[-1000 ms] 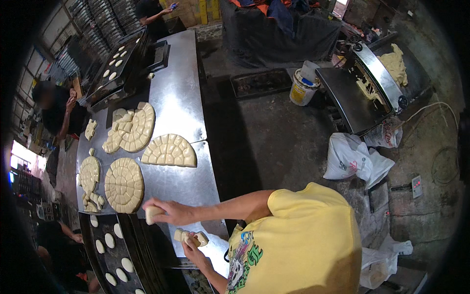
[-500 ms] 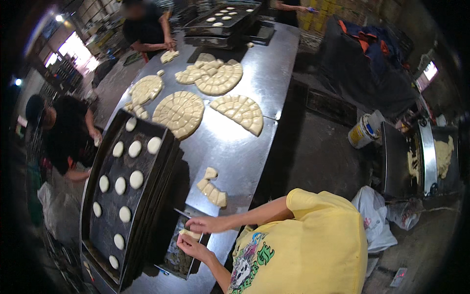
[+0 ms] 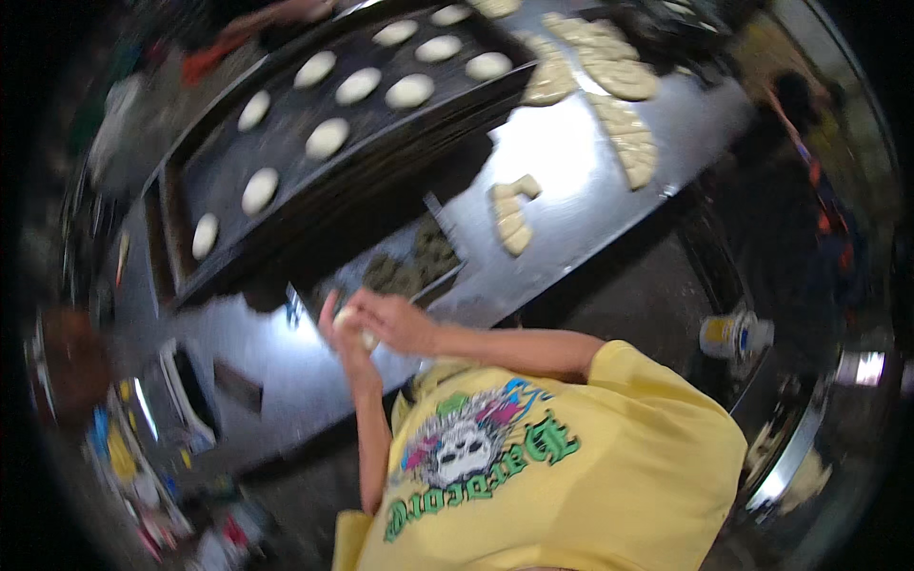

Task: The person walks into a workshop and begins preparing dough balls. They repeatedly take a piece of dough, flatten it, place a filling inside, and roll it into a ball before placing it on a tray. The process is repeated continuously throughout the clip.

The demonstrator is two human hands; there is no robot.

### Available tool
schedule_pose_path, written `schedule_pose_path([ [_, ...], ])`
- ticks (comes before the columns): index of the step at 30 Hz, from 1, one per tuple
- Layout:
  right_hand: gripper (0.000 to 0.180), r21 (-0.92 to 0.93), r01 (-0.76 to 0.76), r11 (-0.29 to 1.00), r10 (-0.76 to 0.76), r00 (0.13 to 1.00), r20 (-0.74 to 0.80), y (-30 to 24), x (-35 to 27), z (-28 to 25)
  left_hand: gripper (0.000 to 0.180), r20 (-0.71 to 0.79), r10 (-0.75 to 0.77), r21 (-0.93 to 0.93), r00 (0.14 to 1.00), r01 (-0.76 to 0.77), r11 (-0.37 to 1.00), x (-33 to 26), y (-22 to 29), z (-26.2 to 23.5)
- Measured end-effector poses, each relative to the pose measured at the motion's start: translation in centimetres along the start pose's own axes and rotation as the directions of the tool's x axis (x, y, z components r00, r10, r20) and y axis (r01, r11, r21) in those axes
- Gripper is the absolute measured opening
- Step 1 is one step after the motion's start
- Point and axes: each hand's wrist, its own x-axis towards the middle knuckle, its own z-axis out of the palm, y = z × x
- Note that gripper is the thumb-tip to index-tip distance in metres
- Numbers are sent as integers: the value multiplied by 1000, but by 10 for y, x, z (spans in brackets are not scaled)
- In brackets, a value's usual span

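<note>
Between my two hands is a small piece of pale dough (image 3: 368,339), mostly hidden by fingers. My left hand (image 3: 352,357) is curled around it from below. The fingers of my right hand (image 3: 403,325) close over its top. Just beyond my hands, a shallow metal tray (image 3: 446,285) holds dark brown, crumbly filling (image 3: 392,277). A short strip of cut dough pieces (image 3: 511,222) lies to the right of that tray on the metal table (image 3: 557,249).
A stack of dark baking trays (image 3: 286,186) stands at the back left, the top one bearing several flat dough rounds (image 3: 357,87). Scored dough slabs (image 3: 624,133) lie at the far right. A dark block (image 3: 238,384) rests on the left, and a white bucket (image 3: 728,336) stands off the table's right side.
The view has swung round, so the table now slants differently. My hands have lifted from over the filling tray toward my body, and my fingers have gathered around the dough.
</note>
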Motion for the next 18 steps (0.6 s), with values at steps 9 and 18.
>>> schedule_pose_path([
  [9,18,-194,-308,932,326,943,68,56,10,-21,46,-31,-248,176,968,249,952,-20,-43,-112],
  [18,48,-884,-118,453,234,972,-10,139,81,-16,28,-168,-215,9,962,219,976,30,-12,-111],
])
